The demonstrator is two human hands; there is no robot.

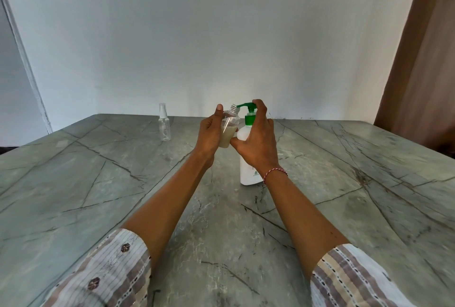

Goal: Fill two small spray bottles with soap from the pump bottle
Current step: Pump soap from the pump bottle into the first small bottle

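My left hand (210, 134) grips a small clear spray bottle (229, 129) with no cap, tilted so its open threaded neck meets the green nozzle. The bottle holds pale soap up to about its middle. A white pump bottle (247, 159) with a green pump head (248, 108) stands on the table. My right hand (256, 144) wraps around its neck and shoulder, with fingers on top of the pump head. A second small clear spray bottle (164, 123), capped and looking empty, stands upright at the back left.
The grey-green marble table (123, 183) runs to a white wall behind. A brown curtain (423, 60) hangs at the right edge. A small pale object (280, 155), partly hidden, lies just right of my right hand.
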